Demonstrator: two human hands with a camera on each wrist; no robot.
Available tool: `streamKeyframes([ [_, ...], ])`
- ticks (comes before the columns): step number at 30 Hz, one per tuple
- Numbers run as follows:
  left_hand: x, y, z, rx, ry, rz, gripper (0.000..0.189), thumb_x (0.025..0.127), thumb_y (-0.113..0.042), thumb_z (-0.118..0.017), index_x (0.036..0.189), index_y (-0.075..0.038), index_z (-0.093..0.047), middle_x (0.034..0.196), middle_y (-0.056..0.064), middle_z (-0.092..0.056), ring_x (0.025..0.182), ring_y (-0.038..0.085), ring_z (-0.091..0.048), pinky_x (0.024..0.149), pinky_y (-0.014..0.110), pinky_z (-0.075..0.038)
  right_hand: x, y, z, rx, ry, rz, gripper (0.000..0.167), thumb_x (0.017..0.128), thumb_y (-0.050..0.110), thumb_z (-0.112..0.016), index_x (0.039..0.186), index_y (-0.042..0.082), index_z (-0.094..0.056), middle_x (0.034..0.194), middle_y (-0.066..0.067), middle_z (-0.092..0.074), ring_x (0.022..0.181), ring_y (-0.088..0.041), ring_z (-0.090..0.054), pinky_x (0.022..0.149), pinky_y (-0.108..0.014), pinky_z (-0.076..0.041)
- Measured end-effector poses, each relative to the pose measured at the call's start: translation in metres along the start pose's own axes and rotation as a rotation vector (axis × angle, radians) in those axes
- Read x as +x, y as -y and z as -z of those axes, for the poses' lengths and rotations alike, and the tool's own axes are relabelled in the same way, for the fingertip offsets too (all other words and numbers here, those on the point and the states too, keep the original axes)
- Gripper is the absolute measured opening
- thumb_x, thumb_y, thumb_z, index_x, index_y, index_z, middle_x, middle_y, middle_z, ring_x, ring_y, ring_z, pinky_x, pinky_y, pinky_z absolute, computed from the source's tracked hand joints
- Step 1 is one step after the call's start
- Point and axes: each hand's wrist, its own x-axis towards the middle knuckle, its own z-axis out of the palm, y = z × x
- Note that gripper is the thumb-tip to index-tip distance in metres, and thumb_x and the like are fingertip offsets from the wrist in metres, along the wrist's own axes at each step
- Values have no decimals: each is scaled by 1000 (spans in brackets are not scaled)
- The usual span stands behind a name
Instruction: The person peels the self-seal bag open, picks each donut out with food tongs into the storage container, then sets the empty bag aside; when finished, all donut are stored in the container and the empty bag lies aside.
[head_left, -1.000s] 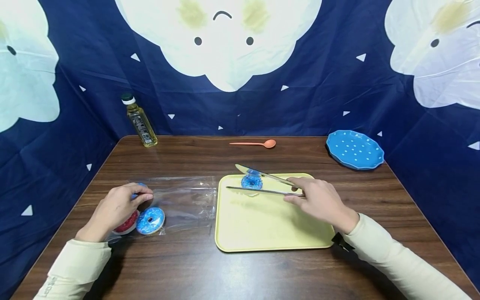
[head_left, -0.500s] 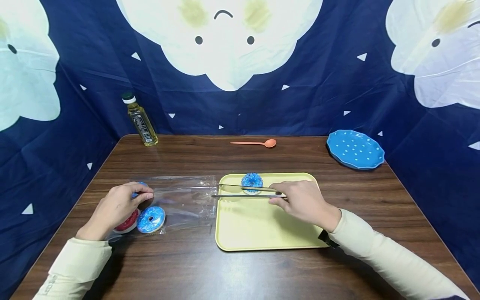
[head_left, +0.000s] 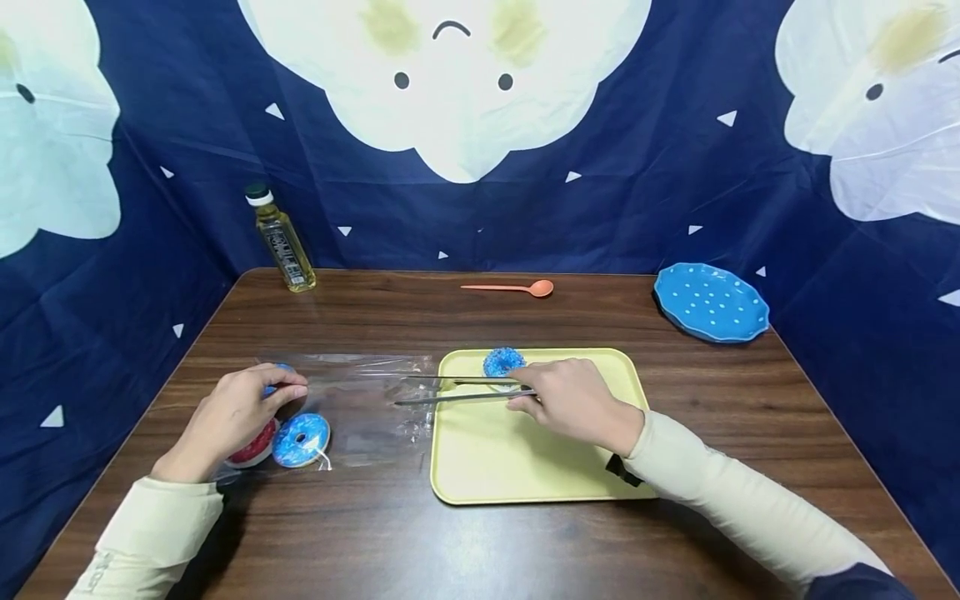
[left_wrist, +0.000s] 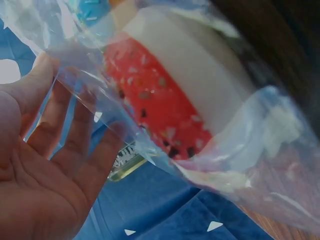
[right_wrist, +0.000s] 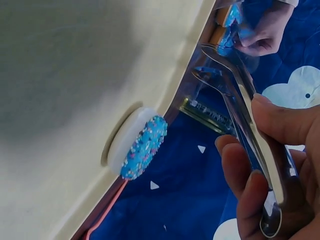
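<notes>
My left hand [head_left: 238, 419] pinches the edge of a clear plastic bag [head_left: 367, 417] lying on the table. Inside it are a glossy blue donut [head_left: 302, 440], a red donut [left_wrist: 155, 100] with sprinkles, and another blue one mostly hidden behind the hand. My right hand [head_left: 573, 404] grips metal tongs [right_wrist: 245, 105] between thumb and fingers. Their tips are parted with nothing between them, pointing left over the bag's mouth. A blue sprinkled donut [right_wrist: 142, 145] with a white base sits on the yellow tray [head_left: 540, 467], near its far edge, just beyond the tongs.
An orange spoon [head_left: 510, 288] lies at the table's back edge. A bottle of yellow oil [head_left: 285, 246] stands at the back left corner, and a blue dotted plate [head_left: 711, 302] is at the back right. Blue cloth hangs around the table.
My right hand has carried the parted tongs left, away from the blue sprinkled donut, until their tips reach past the tray's left edge. The left hand has stayed in place.
</notes>
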Motion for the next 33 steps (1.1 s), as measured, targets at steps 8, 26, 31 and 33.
streamKeyframes([
  [8,0,-1,-1,-4,17,14,18,97,-24,-69,106,-11,-77,108,14,-71,109,44,-62,87,69,-44,15,8,-14,46,36,27,27,88,39,-78,100,16,-73,76,7,-67,52,-9,-55,39,-30,-40],
  [26,-1,-1,-3,5,22,-21,17,98,-24,-68,104,-12,-78,106,11,-72,106,42,-64,84,66,-47,47,22,-39,124,150,104,29,90,45,-74,99,18,-71,74,10,-62,60,-8,-55,45,-30,-42],
  [31,2,-1,-3,5,8,-44,16,98,-22,-68,104,-11,-78,105,10,-73,106,42,-64,85,65,-48,61,27,-41,139,208,103,34,91,47,-72,107,18,-73,75,11,-61,57,-8,-53,43,-30,-38],
  [33,3,-1,-2,8,7,-49,16,98,-23,-68,104,-11,-78,104,10,-73,106,41,-64,84,64,-48,68,29,-42,145,228,103,37,91,48,-71,112,18,-73,76,11,-62,59,-8,-54,42,-29,-38],
])
